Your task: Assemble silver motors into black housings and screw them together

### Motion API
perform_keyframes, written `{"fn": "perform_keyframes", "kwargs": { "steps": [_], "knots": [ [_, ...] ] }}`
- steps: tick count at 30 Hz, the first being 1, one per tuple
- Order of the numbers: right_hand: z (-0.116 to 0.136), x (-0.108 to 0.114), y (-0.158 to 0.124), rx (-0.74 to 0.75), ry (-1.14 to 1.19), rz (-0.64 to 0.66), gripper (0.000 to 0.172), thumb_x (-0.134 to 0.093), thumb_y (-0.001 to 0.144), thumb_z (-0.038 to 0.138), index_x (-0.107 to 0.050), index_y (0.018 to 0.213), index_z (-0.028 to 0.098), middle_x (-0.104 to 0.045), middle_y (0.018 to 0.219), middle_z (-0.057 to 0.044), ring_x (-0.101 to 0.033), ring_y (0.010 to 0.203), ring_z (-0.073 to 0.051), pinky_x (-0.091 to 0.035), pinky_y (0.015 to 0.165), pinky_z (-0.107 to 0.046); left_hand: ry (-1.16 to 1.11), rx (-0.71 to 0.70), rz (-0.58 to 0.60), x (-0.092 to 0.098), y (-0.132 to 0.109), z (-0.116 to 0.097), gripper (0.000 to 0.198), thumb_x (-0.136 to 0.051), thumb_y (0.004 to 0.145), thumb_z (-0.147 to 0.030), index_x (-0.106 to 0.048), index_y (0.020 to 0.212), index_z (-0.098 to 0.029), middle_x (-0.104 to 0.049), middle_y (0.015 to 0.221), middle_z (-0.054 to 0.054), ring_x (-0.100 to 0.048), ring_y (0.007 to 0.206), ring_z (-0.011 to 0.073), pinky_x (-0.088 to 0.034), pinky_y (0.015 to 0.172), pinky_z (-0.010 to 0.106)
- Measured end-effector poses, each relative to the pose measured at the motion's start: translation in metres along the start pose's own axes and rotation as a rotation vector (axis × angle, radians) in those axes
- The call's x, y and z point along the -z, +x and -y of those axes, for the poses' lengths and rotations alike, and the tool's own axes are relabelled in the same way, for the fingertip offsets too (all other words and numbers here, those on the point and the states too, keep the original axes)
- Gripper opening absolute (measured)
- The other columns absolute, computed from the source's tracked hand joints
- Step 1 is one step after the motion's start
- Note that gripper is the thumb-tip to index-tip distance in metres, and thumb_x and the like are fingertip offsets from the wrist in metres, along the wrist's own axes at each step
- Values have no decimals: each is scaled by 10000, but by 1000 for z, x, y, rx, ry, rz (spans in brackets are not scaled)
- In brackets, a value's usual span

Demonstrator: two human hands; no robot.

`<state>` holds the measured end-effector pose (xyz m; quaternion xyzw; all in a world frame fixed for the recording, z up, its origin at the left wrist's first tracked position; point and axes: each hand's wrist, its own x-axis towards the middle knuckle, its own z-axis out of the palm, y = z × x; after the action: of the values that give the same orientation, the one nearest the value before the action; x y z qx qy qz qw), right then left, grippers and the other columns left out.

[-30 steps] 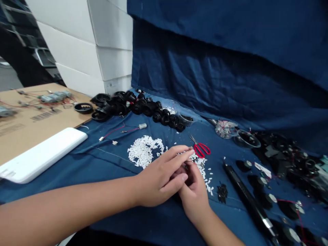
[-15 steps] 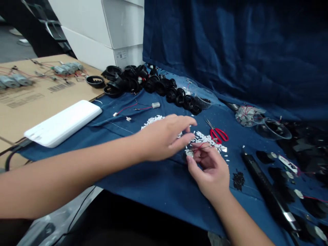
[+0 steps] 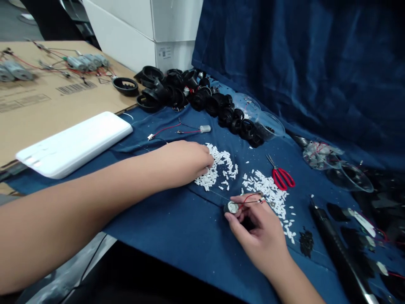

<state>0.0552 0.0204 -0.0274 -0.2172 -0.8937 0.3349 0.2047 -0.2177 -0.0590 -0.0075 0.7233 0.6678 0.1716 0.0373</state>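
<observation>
My left hand [image 3: 185, 162] rests its fingertips on a pile of small white plastic pieces [image 3: 217, 171] lying on the blue cloth [image 3: 164, 236]. I cannot tell whether those fingers have hold of any pieces. My right hand [image 3: 259, 236] pinches a small round metal disc [image 3: 232, 207] with thin red and black wires, near the edge of a second white pile [image 3: 267, 190]. Red-handled scissors [image 3: 281, 177] lie just beyond that pile.
Several black plastic rings [image 3: 177, 95] stand in a heap behind the piles, beside clear plastic cups [image 3: 268, 126]. A flat white plastic case [image 3: 74, 145] lies at the edge of a cardboard sheet [image 3: 47, 97] holding wired small motors [image 3: 85, 63]. A long black tool [image 3: 338, 253] lies at right.
My left hand has moved left from above the white pieces and come down on the pile. My right hand has shifted the wired disc into clear view. The view has turned slightly.
</observation>
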Motion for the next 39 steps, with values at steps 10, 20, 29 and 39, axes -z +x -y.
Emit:
{"fn": "perform_keyframes", "kwargs": {
  "steps": [10,20,29,39],
  "knots": [
    [-6,4,-4,-83,145,-95,223,-737,945,322,-636,1116,220,-613,899,-30,-614,708,-137,-550,619,-262,-42,41,72,21,7,-9,120,-684,968,-221,-803,952,-228,-770,1026,27,-700,972,209,-441,767,290],
    [-8,30,-30,84,-119,65,184,-719,910,224,-547,977,231,-537,729,53,-512,567,-74,-433,517,-185,-179,-568,84,-5,-10,-62,96,-721,985,-240,-720,891,-218,-726,900,5,-614,850,194,-472,754,336],
    [-14,38,-29,84,-69,56,174,-688,899,204,-563,1018,226,-591,757,19,-582,576,-92,-497,499,-178,-135,-560,115,-23,-20,-76,78,-745,908,-161,-698,865,-207,-670,884,7,-549,759,192,-437,617,392],
    [-2,50,-22,172,-90,-17,225,-680,862,154,-637,1075,208,-711,827,-18,-694,697,-121,-564,601,-193,-182,-546,116,-32,-20,-82,80,-717,916,-185,-665,861,-209,-633,902,24,-529,758,207,-387,608,401]
  ]
}}
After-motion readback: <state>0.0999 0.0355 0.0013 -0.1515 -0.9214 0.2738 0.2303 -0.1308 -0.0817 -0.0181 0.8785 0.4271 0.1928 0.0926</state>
